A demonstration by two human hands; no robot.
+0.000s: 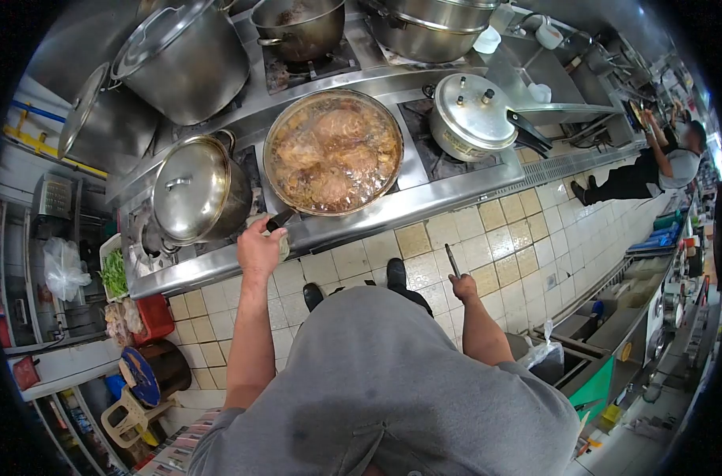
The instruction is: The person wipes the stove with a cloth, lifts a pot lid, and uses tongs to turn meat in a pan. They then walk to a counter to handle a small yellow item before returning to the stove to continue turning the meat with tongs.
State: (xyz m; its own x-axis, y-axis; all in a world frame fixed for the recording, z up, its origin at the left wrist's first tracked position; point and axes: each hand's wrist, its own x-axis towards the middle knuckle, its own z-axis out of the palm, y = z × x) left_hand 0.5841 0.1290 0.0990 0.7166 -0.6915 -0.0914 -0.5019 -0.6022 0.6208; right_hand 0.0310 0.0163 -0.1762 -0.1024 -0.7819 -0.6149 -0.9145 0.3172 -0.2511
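Note:
A wide round pan [267,176] of bubbling brown liquid with large pieces of meat sits on the stove in front of me. Its short dark handle [282,219] points toward me. My left hand [258,247] is at that handle, closed on a pale folded cloth [282,241]; whether it also grips the handle I cannot tell. Low on my right side, over the floor, my right hand [463,288] is closed around a slim dark utensil [451,259], its tip pointing toward the stove.
Left of the pan stands a lidded pot [190,190]; to the right, a pressure cooker [474,119] with a long black handle. Big pots [182,67] line the back. A red crate [153,319] is at lower left. Another person [654,163] works at far right.

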